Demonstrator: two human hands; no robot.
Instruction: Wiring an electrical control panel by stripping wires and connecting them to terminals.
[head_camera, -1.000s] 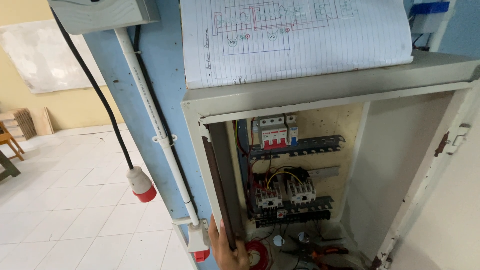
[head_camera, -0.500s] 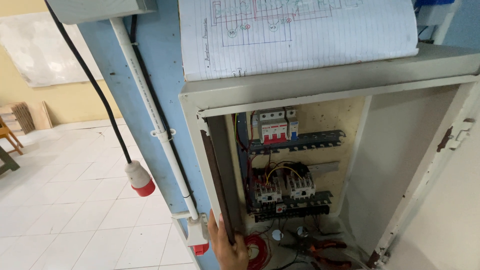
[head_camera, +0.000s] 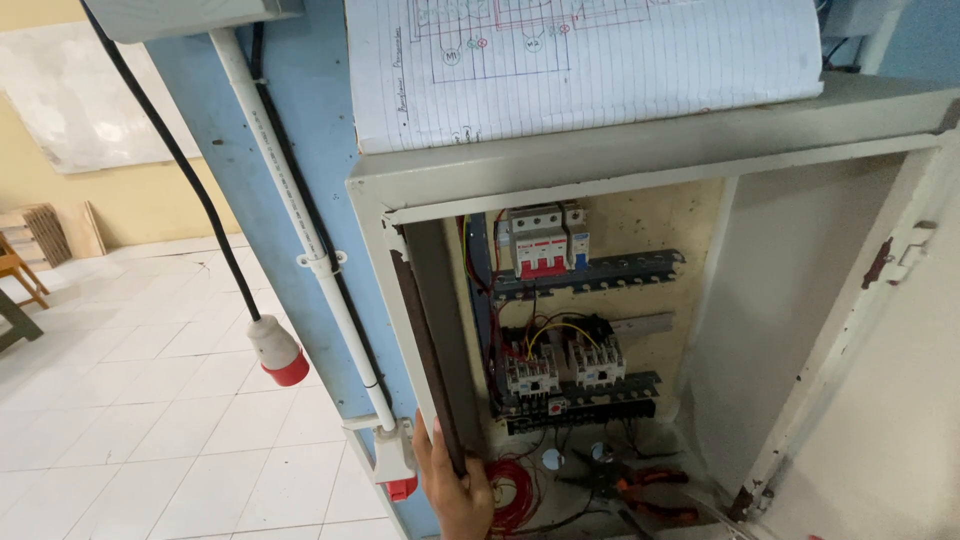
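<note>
Gripping cabinet frame edge (head_camera: 425, 340), left hand (head_camera: 455, 490) fingers curled, red wire coil (head_camera: 512, 490) beside

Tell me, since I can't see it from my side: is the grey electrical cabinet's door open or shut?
Open: the cabinet door is swung aside right, exposing breakers and contactors.

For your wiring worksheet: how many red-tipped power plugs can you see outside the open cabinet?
2. One red-tipped plug hangs on a black cable left of the white conduit. The other sits at the conduit's foot, beside the left hand on the cabinet's edge. More may be out of view.
</note>
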